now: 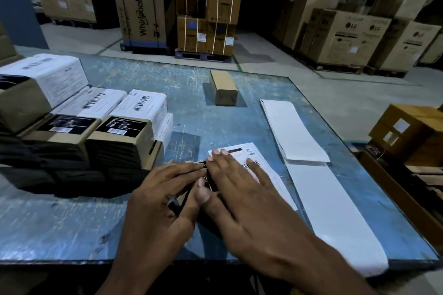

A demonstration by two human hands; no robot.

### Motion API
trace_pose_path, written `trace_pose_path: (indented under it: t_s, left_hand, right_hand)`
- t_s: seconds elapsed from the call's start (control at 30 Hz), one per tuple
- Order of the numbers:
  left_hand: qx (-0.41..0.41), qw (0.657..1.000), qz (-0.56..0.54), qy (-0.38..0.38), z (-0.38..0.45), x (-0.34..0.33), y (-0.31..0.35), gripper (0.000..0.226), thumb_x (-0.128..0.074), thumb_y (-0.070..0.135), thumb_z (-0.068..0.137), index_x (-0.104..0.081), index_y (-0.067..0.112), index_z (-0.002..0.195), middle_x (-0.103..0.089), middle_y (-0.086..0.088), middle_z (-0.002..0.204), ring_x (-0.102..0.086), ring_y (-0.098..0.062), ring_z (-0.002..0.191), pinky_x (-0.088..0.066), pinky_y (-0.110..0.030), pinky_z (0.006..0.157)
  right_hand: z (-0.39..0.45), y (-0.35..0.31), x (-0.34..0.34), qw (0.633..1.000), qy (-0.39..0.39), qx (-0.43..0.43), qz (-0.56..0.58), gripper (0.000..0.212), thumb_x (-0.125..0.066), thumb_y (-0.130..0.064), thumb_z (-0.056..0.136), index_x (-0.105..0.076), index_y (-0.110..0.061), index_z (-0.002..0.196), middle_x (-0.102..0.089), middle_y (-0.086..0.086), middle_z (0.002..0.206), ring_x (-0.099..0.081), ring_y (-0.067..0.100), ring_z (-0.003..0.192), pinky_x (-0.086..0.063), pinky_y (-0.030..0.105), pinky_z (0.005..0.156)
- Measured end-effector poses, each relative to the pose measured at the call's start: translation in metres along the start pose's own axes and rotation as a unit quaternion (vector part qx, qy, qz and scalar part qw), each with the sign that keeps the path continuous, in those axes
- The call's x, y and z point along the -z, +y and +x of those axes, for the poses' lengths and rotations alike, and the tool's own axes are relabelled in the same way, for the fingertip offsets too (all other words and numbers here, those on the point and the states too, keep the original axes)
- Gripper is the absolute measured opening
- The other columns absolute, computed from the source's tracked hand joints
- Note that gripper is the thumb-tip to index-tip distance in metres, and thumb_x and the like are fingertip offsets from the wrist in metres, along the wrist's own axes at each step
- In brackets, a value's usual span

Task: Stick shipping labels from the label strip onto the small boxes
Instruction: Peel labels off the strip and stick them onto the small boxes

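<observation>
- Nearest us, our left hand (pixel 165 189) curls round the near-left side of a small dark box (pixel 208 181), gripping it; most of that box is hidden under both hands.
- Our right hand (pixel 242 182) lies flat, fingers straight, pressing a shipping label (pixel 249 153) down over the box; the label spreads rightward and away from under the palm.
- We judge the next smoothing stroke should run along the label's long axis, away and to the right, so the right hand is the one placed for it while the left steadies.
- Just right of the label, the label strip (pixel 311 158) runs near to far along the table (pixel 72 223).
- To the left sits a stack of labelled boxes (pixel 134 115).
- Farther off, one plain box (pixel 224 87) waits, well apart.
</observation>
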State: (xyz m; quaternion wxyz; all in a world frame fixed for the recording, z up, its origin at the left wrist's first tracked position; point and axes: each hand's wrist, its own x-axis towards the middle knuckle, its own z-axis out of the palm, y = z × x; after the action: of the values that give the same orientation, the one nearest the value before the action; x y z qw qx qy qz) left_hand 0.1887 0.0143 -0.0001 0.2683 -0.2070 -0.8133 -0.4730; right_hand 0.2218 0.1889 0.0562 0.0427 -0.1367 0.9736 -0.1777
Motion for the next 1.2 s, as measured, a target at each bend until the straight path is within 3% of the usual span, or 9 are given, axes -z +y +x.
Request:
trace_pose_path:
  t_s: [0.2, 0.37, 0.5, 0.57, 0.7, 0.83, 1.03, 1.13, 1.2]
  left_hand:
    - [0.023, 1.0, -0.004, -0.001, 0.0, -0.001, 0.003, 0.023, -0.074, 0.024, 0.09, -0.083, 0.024, 0.112, -0.075, 0.02, 0.116, -0.066, -0.001, 0.118, -0.051, -0.022, 0.101]
    - [0.048, 0.999, -0.019, 0.012, 0.002, -0.001, 0.002, 0.022, -0.074, 0.026, 0.089, -0.084, 0.025, 0.108, -0.075, 0.021, 0.113, -0.067, 0.0, 0.116, -0.052, -0.022, 0.098]
    - [0.047, 0.998, -0.03, 0.02, 0.002, -0.002, 0.002, 0.02, -0.076, 0.023, 0.088, -0.085, 0.025, 0.105, -0.076, 0.021, 0.109, -0.07, -0.004, 0.112, -0.055, -0.028, 0.096]
    - [0.051, 0.998, -0.032, 0.02, 0.004, -0.001, 0.002, 0.019, -0.076, 0.023, 0.088, -0.085, 0.026, 0.105, -0.077, 0.022, 0.108, -0.071, -0.004, 0.11, -0.056, -0.029, 0.095]
    - [0.048, 0.998, -0.033, 0.024, 0.004, -0.001, 0.002, 0.019, -0.076, 0.023, 0.088, -0.085, 0.026, 0.104, -0.077, 0.02, 0.108, -0.071, -0.004, 0.109, -0.055, -0.025, 0.094]
    - [0.035, 0.999, -0.026, 0.02, 0.005, -0.001, 0.005, 0.019, -0.075, 0.023, 0.088, -0.084, 0.027, 0.105, -0.076, 0.021, 0.109, -0.07, -0.003, 0.111, -0.054, -0.023, 0.095]
    - [0.04, 0.999, -0.019, 0.022, 0.004, -0.002, -0.001, 0.017, -0.078, 0.022, 0.09, -0.085, 0.027, 0.105, -0.076, 0.022, 0.109, -0.069, -0.001, 0.111, -0.054, -0.022, 0.094]
    - [0.038, 0.999, -0.017, 0.021, 0.004, -0.002, 0.0, 0.019, -0.075, 0.027, 0.089, -0.085, 0.027, 0.105, -0.075, 0.024, 0.109, -0.069, -0.003, 0.112, -0.054, -0.025, 0.094]
    - [0.036, 0.999, -0.013, 0.005, 0.004, -0.001, 0.002, 0.023, -0.074, 0.038, 0.09, -0.083, 0.029, 0.109, -0.073, 0.025, 0.115, -0.065, -0.005, 0.12, -0.051, -0.026, 0.099]
  right_hand:
    - [0.001, 0.023, -0.001, 0.998, -0.01, 0.021, -0.062, 0.087, 0.015, -0.08, 0.089, 0.012, -0.043, 0.168, 0.024, -0.031, 0.17, 0.032, -0.018, 0.147, 0.015, 0.024, 0.127]
    - [0.0, 0.046, 0.011, 0.996, -0.017, -0.057, -0.062, 0.089, 0.02, -0.083, 0.082, 0.019, -0.048, 0.164, 0.029, -0.036, 0.165, 0.033, -0.022, 0.144, 0.014, 0.021, 0.128]
    - [0.0, 0.066, 0.02, 0.988, 0.032, -0.143, 0.046, 0.107, 0.014, -0.098, 0.075, -0.003, -0.048, 0.168, 0.0, -0.033, 0.173, 0.006, -0.022, 0.15, 0.003, 0.025, 0.128]
    - [0.001, 0.068, 0.026, 0.983, 0.078, -0.16, 0.053, 0.111, 0.015, -0.099, 0.072, -0.007, -0.047, 0.168, -0.004, -0.034, 0.171, 0.006, -0.024, 0.147, 0.004, 0.023, 0.123]
    - [0.001, 0.037, 0.026, 0.994, 0.071, -0.076, 0.038, 0.084, 0.013, -0.09, 0.084, 0.009, -0.059, 0.162, 0.02, -0.048, 0.159, 0.024, -0.032, 0.139, 0.015, 0.013, 0.116]
    - [-0.001, 0.022, 0.002, 0.999, -0.018, 0.025, -0.039, 0.077, 0.013, -0.08, 0.093, 0.015, -0.052, 0.165, 0.022, -0.039, 0.167, 0.03, -0.021, 0.146, 0.012, 0.025, 0.128]
    - [-0.006, 0.051, 0.017, 0.997, -0.047, -0.019, -0.05, 0.074, 0.019, -0.08, 0.085, 0.023, -0.059, 0.156, 0.035, -0.047, 0.157, 0.035, -0.023, 0.142, 0.014, 0.016, 0.124]
    - [-0.006, 0.065, 0.023, 0.998, -0.047, -0.044, -0.011, 0.066, 0.01, -0.078, 0.096, 0.018, -0.058, 0.158, 0.024, -0.047, 0.16, 0.026, -0.032, 0.139, 0.014, 0.011, 0.121]
    - [-0.002, 0.077, 0.023, 0.986, -0.021, -0.098, 0.131, 0.069, -0.007, -0.087, 0.094, -0.013, -0.065, 0.159, -0.01, -0.047, 0.163, -0.005, -0.035, 0.142, 0.001, 0.009, 0.123]
